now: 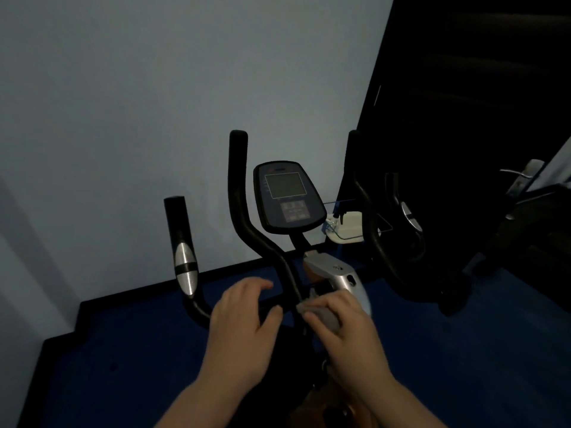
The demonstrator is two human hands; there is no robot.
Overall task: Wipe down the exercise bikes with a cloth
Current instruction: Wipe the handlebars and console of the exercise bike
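Gripping a small grey cloth (321,316), the right hand (346,329) presses it against the exercise bike (272,251) at the handlebar's centre, below the console (289,196). The left hand (244,329) rests beside it, fingers loosely spread, holding nothing. A dark door (463,118) with a metal handle (519,174) stands right. The console's lettering is too dim to read.
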